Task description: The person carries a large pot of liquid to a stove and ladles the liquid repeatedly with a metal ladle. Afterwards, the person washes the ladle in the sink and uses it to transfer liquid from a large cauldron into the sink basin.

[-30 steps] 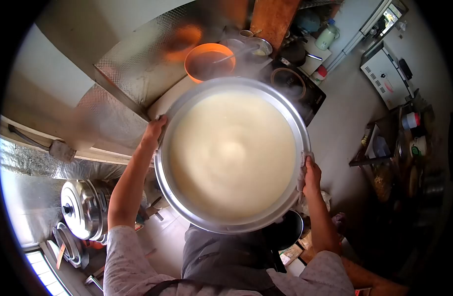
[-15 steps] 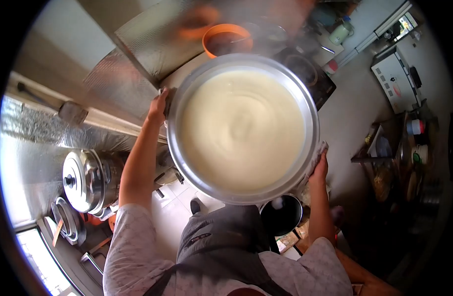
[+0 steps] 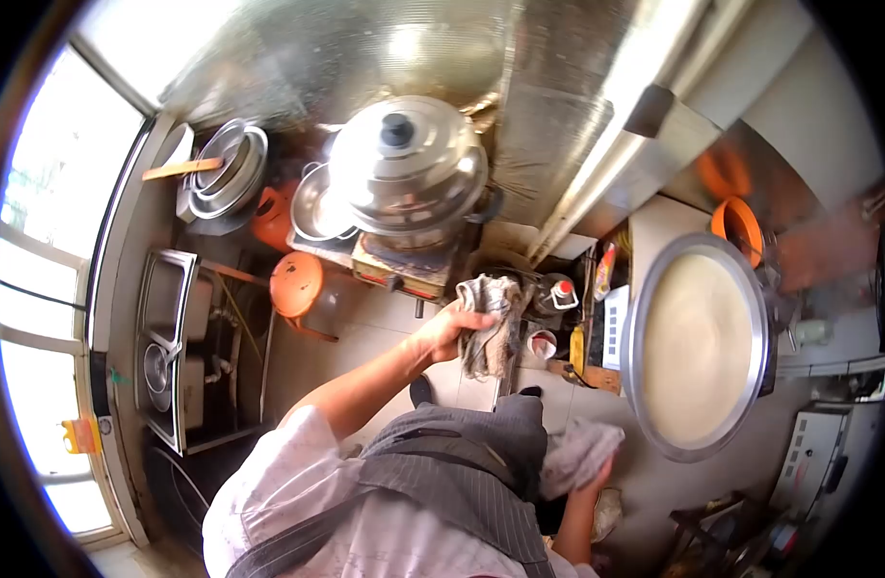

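Observation:
My left hand (image 3: pixel 444 332) grips a crumpled, stained grey rag (image 3: pixel 491 332), held out in front of my body. Lower down on the right, a paler cloth (image 3: pixel 579 459) hangs from my right hand (image 3: pixel 591 484), which is partly covered by it. The wide metal basin (image 3: pixel 639 361), full of smooth cream-coloured liquid (image 3: pixel 698 352), stands at the right beside the counter edge, apart from both hands. What supports it is mostly hidden beneath it.
A large lidded steel pot (image 3: pixel 361 164) stands on a gas burner (image 3: pixel 390 270) ahead. Orange stool (image 3: pixel 296 284) and steel sink (image 3: pixel 180 332) are to the left. Bottles (image 3: pixel 556 297) and a white box (image 3: pixel 612 326) sit near the basin. An orange bowl (image 3: pixel 736 229) is behind it.
Both hands have let go of the basin, which now stands at the right. My view has swung left towards the lidded pot. Each hand now shows a cloth in it.

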`<control>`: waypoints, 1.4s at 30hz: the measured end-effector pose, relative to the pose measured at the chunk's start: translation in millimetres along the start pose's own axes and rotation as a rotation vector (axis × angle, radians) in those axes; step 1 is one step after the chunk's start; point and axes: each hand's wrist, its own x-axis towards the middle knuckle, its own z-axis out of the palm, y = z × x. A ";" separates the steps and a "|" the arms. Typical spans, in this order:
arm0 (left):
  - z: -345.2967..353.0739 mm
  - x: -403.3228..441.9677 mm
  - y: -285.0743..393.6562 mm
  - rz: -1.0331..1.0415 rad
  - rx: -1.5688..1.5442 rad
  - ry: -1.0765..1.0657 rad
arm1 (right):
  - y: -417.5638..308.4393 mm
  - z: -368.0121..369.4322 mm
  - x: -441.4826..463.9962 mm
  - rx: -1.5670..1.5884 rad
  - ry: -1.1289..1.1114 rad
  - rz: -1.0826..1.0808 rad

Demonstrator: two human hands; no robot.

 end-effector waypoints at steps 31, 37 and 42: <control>-31.5 -252.6 119.0 1.206 0.752 0.609 | 270.8 552.3 246.6 -1.567 -1.102 -0.839; 39.3 -345.0 94.5 1.887 1.023 0.534 | 406.3 510.1 130.7 -1.553 -1.795 -0.102; 55.1 -432.6 35.2 2.203 1.052 0.704 | 487.4 453.6 -5.9 -1.336 -2.262 0.014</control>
